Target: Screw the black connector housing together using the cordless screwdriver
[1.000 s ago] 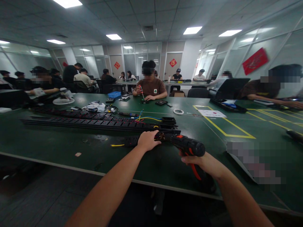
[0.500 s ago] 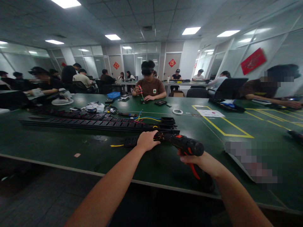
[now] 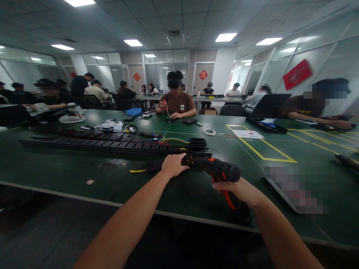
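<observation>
Left hand (image 3: 174,165) is clasped over the black block (image 3: 153,166) on the green worktop (image 3: 61,168), and the right hand (image 3: 235,186) has the drill (image 3: 218,169) by its handle, nose pointing at the block's right end, contact too small to call! Just beyond lie long socket strips (image 3: 112,145), wires (image 3: 179,140) at their right; across the worktop, a co-worker (image 3: 178,101) grips a red screwdriver (image 3: 165,103), blue basket (image 3: 134,111) nearby.

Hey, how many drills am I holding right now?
1: the drill is in your right hand. Your left hand holds the black strip; no second drill shows there.
</observation>
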